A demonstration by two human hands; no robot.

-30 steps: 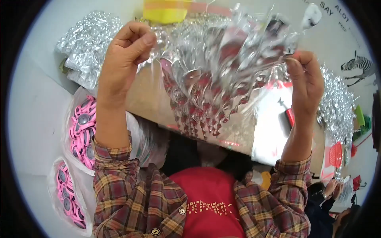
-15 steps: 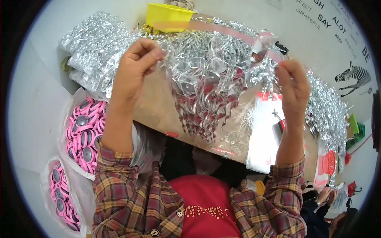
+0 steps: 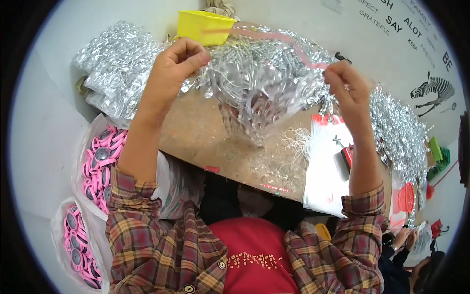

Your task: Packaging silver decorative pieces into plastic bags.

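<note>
My left hand [image 3: 182, 60] is closed in a pinch, raised over the table's left part; what it holds is too thin to make out. With its thumb and fingers pressed together, my right hand [image 3: 348, 88] grips the end of a pink strip [image 3: 279, 36]. That strip curves away toward the far left, past the yellow bin. Below and between my hands is a blurred, see-through plastic film [image 3: 264, 100] with silver and dark-red spiral streamers [image 3: 245, 122] showing in it. Whether the film reaches my left fingers I cannot tell.
Silver tinsel heaps [image 3: 117, 63] lie left and along the back. A yellow bin [image 3: 203, 27] stands behind. On the brown table [image 3: 210, 132] are white sheets [image 3: 325, 166], a red-and-black item [image 3: 346, 158] and tangled thread [image 3: 296, 142]. Bags of pink-and-grey pieces [image 3: 103, 154] stand left. Another person [image 3: 396, 259] is lower right.
My right hand has shifted left and my left hand slightly up. The pink strip, straighter before, now bends near my right hand. The streamers and film have drawn in and blurred.
</note>
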